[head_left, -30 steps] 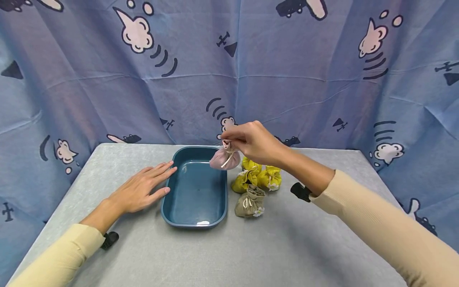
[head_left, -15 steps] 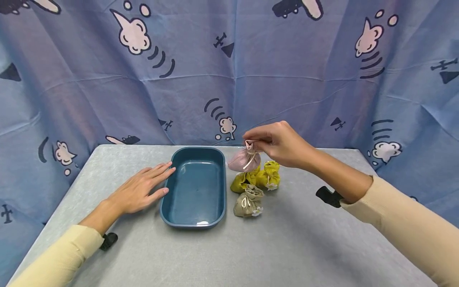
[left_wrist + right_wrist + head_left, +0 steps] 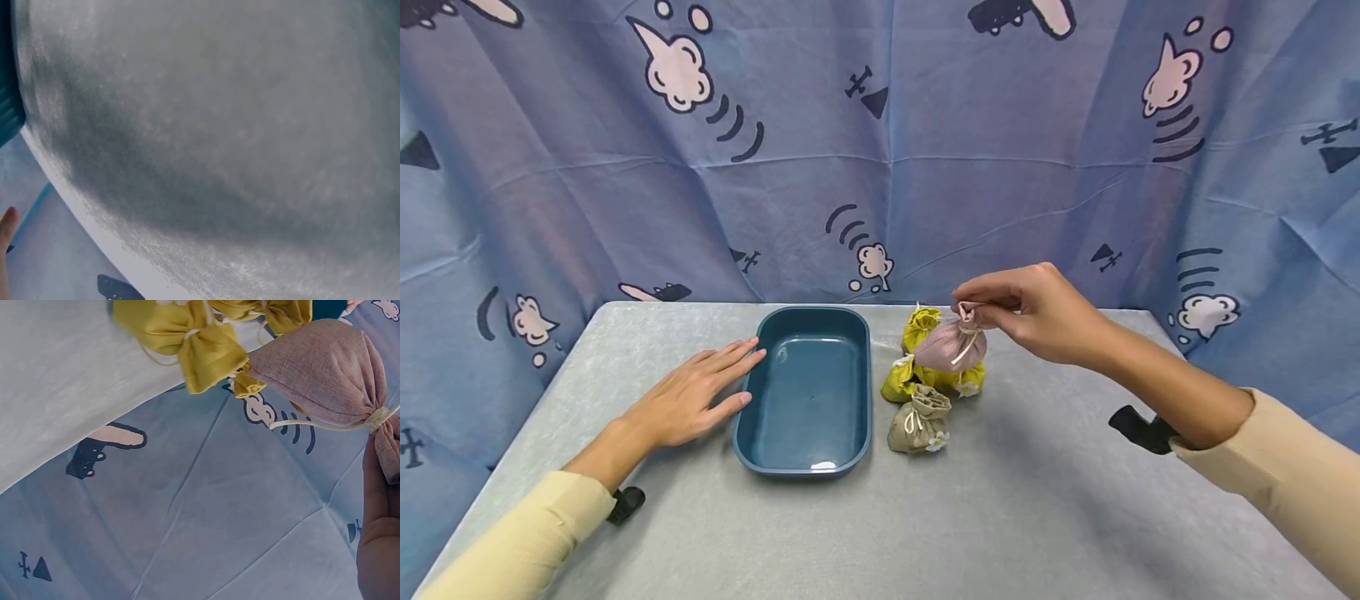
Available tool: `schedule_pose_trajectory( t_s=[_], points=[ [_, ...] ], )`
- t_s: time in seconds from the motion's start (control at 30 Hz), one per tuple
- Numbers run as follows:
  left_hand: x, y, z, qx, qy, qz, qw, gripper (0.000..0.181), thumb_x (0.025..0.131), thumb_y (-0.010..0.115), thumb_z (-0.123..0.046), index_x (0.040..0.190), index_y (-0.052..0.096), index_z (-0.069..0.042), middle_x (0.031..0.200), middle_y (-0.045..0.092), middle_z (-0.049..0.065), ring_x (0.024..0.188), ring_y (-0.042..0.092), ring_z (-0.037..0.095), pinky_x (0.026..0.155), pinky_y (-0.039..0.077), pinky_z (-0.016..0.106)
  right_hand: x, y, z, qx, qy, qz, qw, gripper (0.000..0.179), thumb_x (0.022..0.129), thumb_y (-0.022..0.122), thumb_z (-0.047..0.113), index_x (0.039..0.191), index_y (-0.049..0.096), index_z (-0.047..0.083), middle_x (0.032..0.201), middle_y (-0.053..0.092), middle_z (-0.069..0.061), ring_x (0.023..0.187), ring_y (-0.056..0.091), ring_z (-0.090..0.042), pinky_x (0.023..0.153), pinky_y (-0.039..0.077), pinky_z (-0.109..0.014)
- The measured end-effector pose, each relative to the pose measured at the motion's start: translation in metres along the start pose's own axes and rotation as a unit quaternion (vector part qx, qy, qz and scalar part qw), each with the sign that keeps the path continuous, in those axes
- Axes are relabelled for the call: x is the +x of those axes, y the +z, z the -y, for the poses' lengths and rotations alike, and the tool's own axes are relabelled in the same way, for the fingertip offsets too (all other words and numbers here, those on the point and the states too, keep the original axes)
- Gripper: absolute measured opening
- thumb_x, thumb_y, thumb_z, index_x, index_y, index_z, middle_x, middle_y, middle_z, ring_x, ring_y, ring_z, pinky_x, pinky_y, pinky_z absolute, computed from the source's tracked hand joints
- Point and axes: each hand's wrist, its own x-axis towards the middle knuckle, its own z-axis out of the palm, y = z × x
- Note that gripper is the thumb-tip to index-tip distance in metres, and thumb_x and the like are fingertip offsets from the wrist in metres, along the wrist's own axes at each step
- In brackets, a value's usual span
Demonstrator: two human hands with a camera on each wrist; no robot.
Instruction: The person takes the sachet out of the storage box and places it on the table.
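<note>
My right hand point(image 3: 1037, 312) pinches the gathered neck of a pink drawstring pouch point(image 3: 953, 346), which hangs in front of the yellow pouches in the head view. In the right wrist view the same pink pouch point(image 3: 328, 372) shows its cream cord tied round the neck, with fingers below it. Several yellow pouches point(image 3: 920, 329) stand grouped right of the blue tray point(image 3: 868, 392), partly hidden by the pink one. A khaki pouch point(image 3: 917, 423) with a white flower sits nearest. My left hand point(image 3: 696, 392) lies with straight fingers at the tray's left rim.
The blue tray has nothing in it. A grey cloth covers the table point(image 3: 925, 525), whose far edge meets a blue patterned curtain point(image 3: 985, 167). In the left wrist view, the tray's side point(image 3: 7, 87) shows at the left edge.
My right hand has carried the pink pouch rightward, from over the tray's right rim to over the yellow pouches. My left hand stays at the tray.
</note>
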Motion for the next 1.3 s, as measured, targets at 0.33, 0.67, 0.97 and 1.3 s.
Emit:
schedule_pose_trajectory(
  t_s=[0.33,0.67,0.97,1.3],
  points=[
    [-0.001,0.000,0.000,-0.001,0.000,-0.002,1.0000,0.062,0.103,0.052,-0.039,0.156,0.035,-0.013,0.162,0.028,0.008,0.146,0.031,0.031,0.112,0.027,0.057,-0.023,-0.007,-0.006,-0.007,-0.003,-0.016,0.9998,0.032,0.082,0.072,-0.014,0.111,0.075,0.000,0.101,0.076,-0.008,0.088,0.072,-0.011,0.072,0.056,-0.017],
    [-0.001,0.000,0.000,-0.003,-0.003,0.002,1.0000,0.062,0.103,0.051,-0.039,0.156,0.035,-0.012,0.163,0.027,0.008,0.146,0.031,0.031,0.113,0.027,0.058,-0.040,-0.010,-0.012,0.005,0.001,-0.011,0.9999,0.034,0.081,0.071,-0.017,0.111,0.074,-0.001,0.100,0.076,-0.009,0.086,0.070,-0.004,0.069,0.057,-0.018],
    [-0.001,0.000,-0.001,-0.003,-0.005,0.001,1.0000,0.062,0.103,0.051,-0.039,0.156,0.034,-0.013,0.163,0.026,0.008,0.147,0.030,0.030,0.113,0.026,0.058,-0.051,-0.002,-0.021,0.019,0.013,0.005,0.9997,0.033,0.081,0.072,-0.016,0.110,0.074,-0.002,0.099,0.076,-0.009,0.086,0.071,-0.005,0.069,0.057,-0.020],
    [0.000,0.000,-0.001,-0.001,-0.002,-0.003,1.0000,0.062,0.103,0.052,-0.039,0.156,0.035,-0.013,0.162,0.027,0.009,0.146,0.031,0.030,0.112,0.028,0.059,-0.062,0.020,-0.037,0.044,0.057,0.030,0.9970,0.030,0.084,0.070,-0.015,0.111,0.073,-0.004,0.101,0.075,-0.010,0.086,0.070,-0.008,0.070,0.058,-0.023]
  ],
)
